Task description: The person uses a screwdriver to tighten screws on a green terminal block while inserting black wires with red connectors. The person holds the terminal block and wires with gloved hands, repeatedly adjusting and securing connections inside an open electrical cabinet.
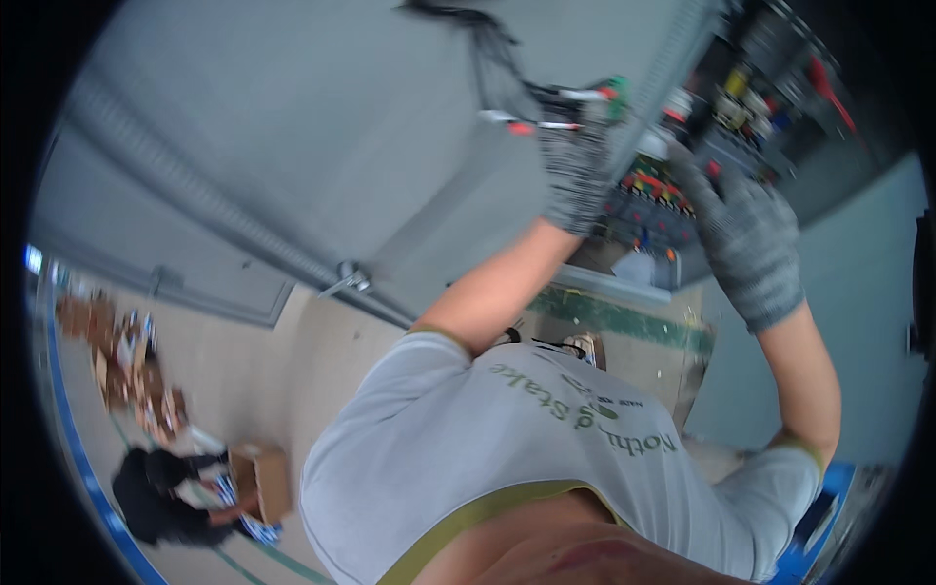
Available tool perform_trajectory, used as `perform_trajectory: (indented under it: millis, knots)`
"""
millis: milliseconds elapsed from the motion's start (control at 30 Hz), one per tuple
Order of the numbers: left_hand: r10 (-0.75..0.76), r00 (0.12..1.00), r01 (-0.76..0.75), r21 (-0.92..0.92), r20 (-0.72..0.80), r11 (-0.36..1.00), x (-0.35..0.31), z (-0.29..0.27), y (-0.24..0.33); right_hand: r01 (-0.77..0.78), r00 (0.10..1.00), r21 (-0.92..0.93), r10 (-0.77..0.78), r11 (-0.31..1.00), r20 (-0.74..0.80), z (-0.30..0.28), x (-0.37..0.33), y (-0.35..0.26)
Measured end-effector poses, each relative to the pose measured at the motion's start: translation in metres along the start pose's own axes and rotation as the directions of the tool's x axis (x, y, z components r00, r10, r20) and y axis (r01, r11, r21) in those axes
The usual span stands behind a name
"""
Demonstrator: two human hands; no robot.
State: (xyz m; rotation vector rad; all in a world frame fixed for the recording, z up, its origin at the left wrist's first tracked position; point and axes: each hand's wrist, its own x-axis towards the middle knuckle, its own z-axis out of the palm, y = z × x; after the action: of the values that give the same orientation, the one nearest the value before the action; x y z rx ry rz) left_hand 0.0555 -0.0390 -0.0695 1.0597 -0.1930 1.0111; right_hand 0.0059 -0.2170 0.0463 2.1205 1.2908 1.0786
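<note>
Both my hands wear grey knitted gloves and are raised at an open metal cabinet. My left hand point(573, 175) is closed around a bundle of thin black wires point(499, 66), beside the grey door panel point(322, 127). White and red wire ends point(522, 127) stick out beside its fingers, and something green point(616, 96) shows next to them; motion blurs the fingertips. In front of the cabinet's inside, my right hand point(749, 244) has its index finger stretched toward a row of small red and green parts point(658, 185). Nothing shows in its grip, though its other fingertips are blurred.
A door latch point(353, 277) juts from the grey panel's edge. A pale panel point(829, 322) stands at the right. To the lower left, another person point(171, 497) bends over a cardboard box point(261, 478); several torn boxes point(136, 375) lie on the floor beyond.
</note>
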Motion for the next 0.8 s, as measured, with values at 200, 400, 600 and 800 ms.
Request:
perform_trajectory:
  millis: [200,400,600,800]
  knots:
    - [-0.104,0.994,0.09,-0.258,-0.039,0.962,0.004,0.008,-0.001,0.022,1.0,-0.065,-0.022,0.998,0.003,-0.002,0.006,0.008]
    - [-0.174,0.985,0.16,-0.425,0.007,0.891,0.003,0.011,-0.002,-0.094,0.992,0.073,0.087,0.993,0.095,-0.004,0.004,0.005]
    - [-0.167,0.985,0.134,-0.4,-0.049,0.907,0.005,0.022,-0.001,-0.112,0.985,0.001,0.111,0.994,0.13,-0.006,0.004,-0.01]
    - [-0.083,0.996,0.068,-0.434,-0.015,0.898,0.004,0.022,0.0,-0.246,0.969,0.289,0.225,0.925,0.106,0.007,0.006,-0.006]
